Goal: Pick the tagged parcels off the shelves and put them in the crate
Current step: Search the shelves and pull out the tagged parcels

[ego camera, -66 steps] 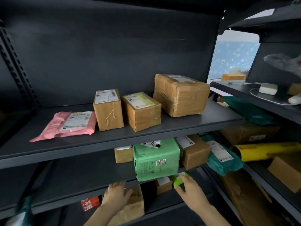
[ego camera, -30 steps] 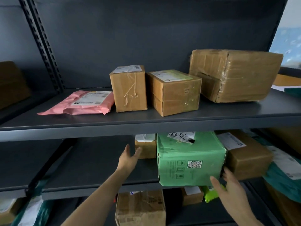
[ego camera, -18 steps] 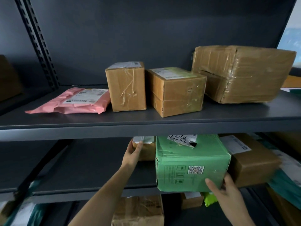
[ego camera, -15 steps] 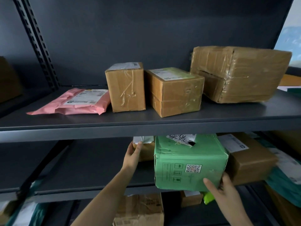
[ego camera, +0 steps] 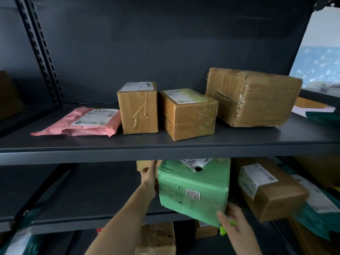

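A: Your green box (ego camera: 193, 188) is on the middle shelf (ego camera: 92, 196), and it is tilted: its lower right corner hangs out past the shelf's front edge

B: You grip that corner with your right hand (ego camera: 237, 229), thumb on the front face below the QR code (ego camera: 192, 193), fingers up the right side. A lime-green thing (ego camera: 223, 231) shows just under that hand; I cannot tell what it is

A: Your left hand (ego camera: 149, 176) lies along the box's left face, fingers straight and close together, holding nothing. The tips reach up to a small brown box (ego camera: 142, 165) behind

B: Just beside your green box on the right stands a brown box with a white label (ego camera: 272, 192); whether the two touch, I cannot tell

A: On the upper shelf (ego camera: 73, 153) you have, left to right, a pink mailer (ego camera: 86, 120) lying flat, a tall brown box (ego camera: 138, 109), a brown box with a green label (ego camera: 189, 115) and a large taped carton (ego camera: 253, 97)

B: The tall brown box touches the pink mailer's right end, and the large taped carton stands furthest back
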### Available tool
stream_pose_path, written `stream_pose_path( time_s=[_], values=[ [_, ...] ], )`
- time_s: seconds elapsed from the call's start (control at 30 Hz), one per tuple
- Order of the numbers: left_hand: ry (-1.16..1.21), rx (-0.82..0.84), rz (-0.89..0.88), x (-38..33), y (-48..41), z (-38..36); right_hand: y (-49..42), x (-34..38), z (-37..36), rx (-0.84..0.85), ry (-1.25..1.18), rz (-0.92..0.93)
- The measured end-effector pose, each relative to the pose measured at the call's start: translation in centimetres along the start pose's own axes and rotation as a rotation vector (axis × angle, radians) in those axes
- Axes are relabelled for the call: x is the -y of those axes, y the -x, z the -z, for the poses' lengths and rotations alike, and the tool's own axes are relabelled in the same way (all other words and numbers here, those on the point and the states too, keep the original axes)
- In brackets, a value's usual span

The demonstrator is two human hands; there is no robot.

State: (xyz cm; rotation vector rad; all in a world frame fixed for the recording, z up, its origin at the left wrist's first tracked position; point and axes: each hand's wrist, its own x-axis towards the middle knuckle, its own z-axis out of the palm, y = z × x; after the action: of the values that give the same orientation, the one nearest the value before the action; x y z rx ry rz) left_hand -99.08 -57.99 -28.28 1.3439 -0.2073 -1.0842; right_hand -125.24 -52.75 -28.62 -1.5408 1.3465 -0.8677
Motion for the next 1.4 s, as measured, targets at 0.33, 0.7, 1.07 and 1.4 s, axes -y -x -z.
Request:
stream_pose_path(
  time_s=[0.33,0.7,1.07,1.4],
  values=[
    [-0.202,-0.022,-0.05,1.2,-0.2,2.2,0.0,-1.6,0.5,-0.026,-0.014,-0.016],
    [-0.512,0.289,-0.297,1.8,5.4,4.5,2.0,-0.1,-0.2,-0.009,0.031,-0.014],
    [-0.404,0.379,-0.174,4.0,11.7,3.6,4.6,2.8,2.0,-0.044,-0.183,-0.07],
    [-0.463,0.448,-0.104,3.4,16.8,5.3,9.0,2.6,3.7,-0.1,-0.244,-0.152]
  ],
)
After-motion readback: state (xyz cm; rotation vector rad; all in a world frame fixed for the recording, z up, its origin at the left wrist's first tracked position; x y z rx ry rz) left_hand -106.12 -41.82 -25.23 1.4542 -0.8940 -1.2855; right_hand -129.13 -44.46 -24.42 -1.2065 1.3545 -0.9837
